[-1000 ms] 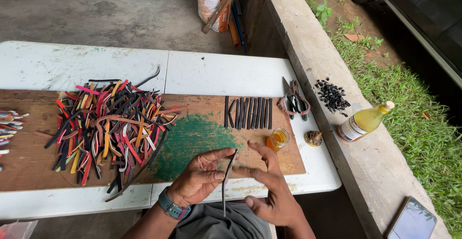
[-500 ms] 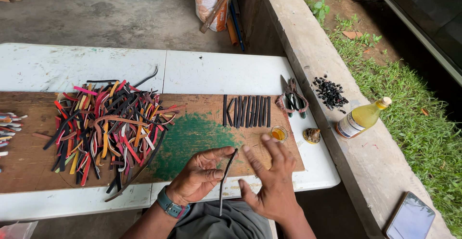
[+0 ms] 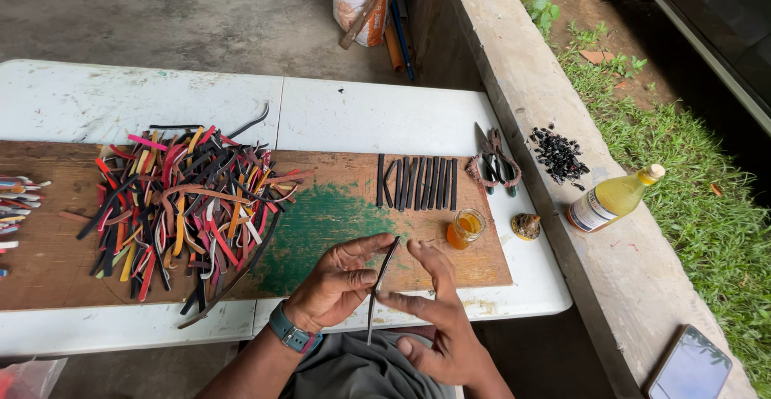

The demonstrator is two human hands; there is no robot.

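strip: thin black strip (image 3: 380,282) sits upright-tilted between both hands, near edge of the wooden board (image 3: 48,266), just in front of the green patch (image 3: 321,226).
left hand (image 3: 337,286): grip closed on the strip, thumb and fingers pinching its middle.
right hand (image 3: 434,319): flat, fingers extended, pressed against the strip's side; no clench.
change: right hand has pulled back from the orange jar (image 3: 466,228) toward the strip; looks like rolling or smoothing it.
unchanged: row of black strips (image 3: 418,183) and coloured pile (image 3: 189,206) on the board.
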